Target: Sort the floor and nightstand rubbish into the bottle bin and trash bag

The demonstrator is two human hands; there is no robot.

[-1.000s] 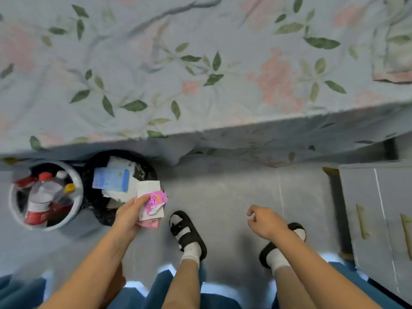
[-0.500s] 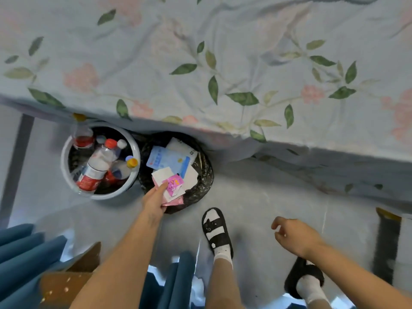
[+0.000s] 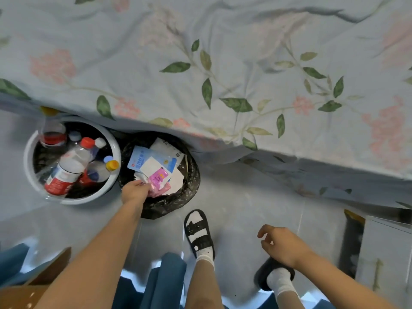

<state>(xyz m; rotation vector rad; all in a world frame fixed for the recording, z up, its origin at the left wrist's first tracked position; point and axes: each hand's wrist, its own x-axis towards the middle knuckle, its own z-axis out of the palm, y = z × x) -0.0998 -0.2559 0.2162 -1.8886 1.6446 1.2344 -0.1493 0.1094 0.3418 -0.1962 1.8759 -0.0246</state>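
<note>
Over the trash bag, left hand pinches pink wrappers, fingers hidden; right hand loosely curled.

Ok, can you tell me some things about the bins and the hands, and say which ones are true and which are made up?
1. The left hand is at the black trash bag, touching a pink wrapper. True.
2. The white bottle bin holds papers. False: it holds plastic bottles.
3. The right hand holds a bottle. False: it holds nothing, its fingers loosely curled.
4. The trash bag sits to the right of the bottle bin in the picture, beside the flowery bed cover. True.
5. A blue packet lies in the trash bag. True.
</note>
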